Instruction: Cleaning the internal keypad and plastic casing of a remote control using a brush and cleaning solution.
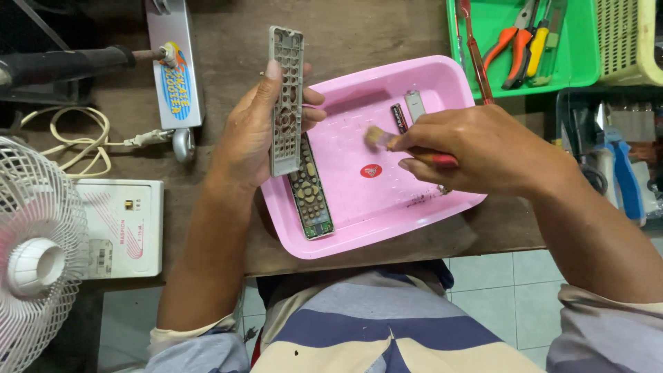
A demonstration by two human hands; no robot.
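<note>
1. Over the wooden workbench [359, 27], a grey plastic remote-control front cover with empty button holes [286, 100] is held upright by the left hand [252, 135], fingers closed round its long edges.
2. A small brush with a red handle [414, 150] is gripped by the closed right hand [476, 148]; its pale bristles are pointed left, above the shallow pink plastic tray [345, 235].
3. Inside that tray, the dark circuit board and keypad of the remote [311, 190] is laid along the left side, just below the cover.
4. Two cylindrical batteries [407, 110] are seen near the tray's far rim.
5. Beyond the tray, orange-handled pliers [514, 52] are kept in a green plastic tray [583, 62].
6. At the left edge, a white fan [34, 255] and a white box [124, 224] are placed.
</note>
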